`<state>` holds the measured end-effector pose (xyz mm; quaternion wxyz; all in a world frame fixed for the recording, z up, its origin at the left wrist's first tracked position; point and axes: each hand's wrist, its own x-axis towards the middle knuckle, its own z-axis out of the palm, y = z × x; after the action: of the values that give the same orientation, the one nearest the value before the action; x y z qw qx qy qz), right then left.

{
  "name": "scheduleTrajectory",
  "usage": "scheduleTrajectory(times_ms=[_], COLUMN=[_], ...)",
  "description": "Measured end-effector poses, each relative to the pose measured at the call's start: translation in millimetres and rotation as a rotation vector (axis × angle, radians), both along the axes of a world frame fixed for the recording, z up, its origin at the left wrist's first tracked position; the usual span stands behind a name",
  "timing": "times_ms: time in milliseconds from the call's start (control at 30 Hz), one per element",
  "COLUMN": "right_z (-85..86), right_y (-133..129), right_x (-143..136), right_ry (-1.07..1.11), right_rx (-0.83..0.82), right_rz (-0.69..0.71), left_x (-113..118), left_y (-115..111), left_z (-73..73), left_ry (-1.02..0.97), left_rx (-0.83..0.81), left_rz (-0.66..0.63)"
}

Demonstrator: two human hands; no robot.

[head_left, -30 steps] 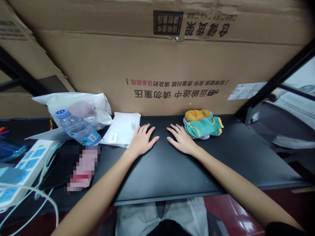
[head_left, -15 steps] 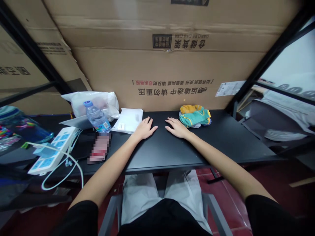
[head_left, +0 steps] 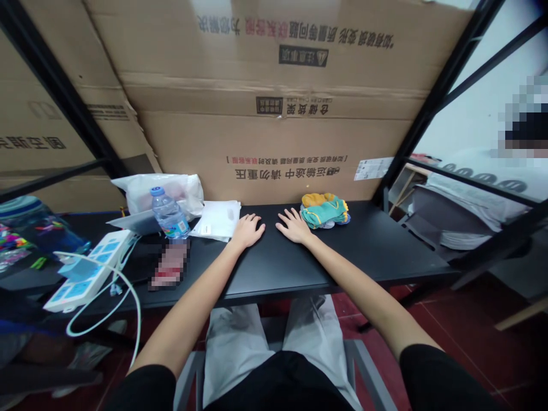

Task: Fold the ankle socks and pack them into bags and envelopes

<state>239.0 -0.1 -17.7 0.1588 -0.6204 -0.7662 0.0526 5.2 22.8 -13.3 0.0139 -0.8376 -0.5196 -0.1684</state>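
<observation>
My left hand [head_left: 248, 230] lies palm down on the black tabletop [head_left: 274, 268], fingers apart and holding nothing, right beside a flat white plastic packet [head_left: 219, 218]. To its right, my right hand [head_left: 294, 226] also rests flat with spread fingers and nothing in it. Its nearest object is a small pile of folded socks [head_left: 324, 211], mustard yellow and teal with yellow edging, with some grey showing beneath. A gap of bare tabletop separates the two hands.
Left of the packet stand a water bottle [head_left: 169, 214], a white plastic bag [head_left: 149, 191], a blurred pink item [head_left: 171, 264], a power strip [head_left: 89, 271] with a looping cable and a large blue container [head_left: 40, 225]. Cardboard [head_left: 257, 137] rises behind. Part of a person [head_left: 526, 125] shows at upper right.
The camera view has shifted, bringing more of the cardboard and part of a person at the right into sight. Both hands remain flat in the same places on the table.
</observation>
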Motion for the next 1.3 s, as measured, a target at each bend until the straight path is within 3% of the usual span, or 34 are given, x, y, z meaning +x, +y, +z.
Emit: scheduleTrajectory(times_ms=[167, 433, 733, 1300], right_z=[-1.8, -1.1, -2.9, -1.7], right_y=[4, 2, 0, -4], right_x=[-1, -3, -3, -5], right_ry=[-0.007, -0.008, 0.009, 0.000], right_rx=[-0.081, -0.050, -0.009, 0.013], right_rz=[0.013, -0.007, 0.009, -0.030], left_x=[1, 34, 10, 14], left_y=[-4, -11, -9, -13], left_z=[3.2, -3.3, -0.5, -3.2], left_ry=[0.038, 0.009, 0.013, -0.051], left_rx=[-0.024, 0.015, 0.014, -0.035], left_rz=[-0.015, 0.090, 0.019, 0.045])
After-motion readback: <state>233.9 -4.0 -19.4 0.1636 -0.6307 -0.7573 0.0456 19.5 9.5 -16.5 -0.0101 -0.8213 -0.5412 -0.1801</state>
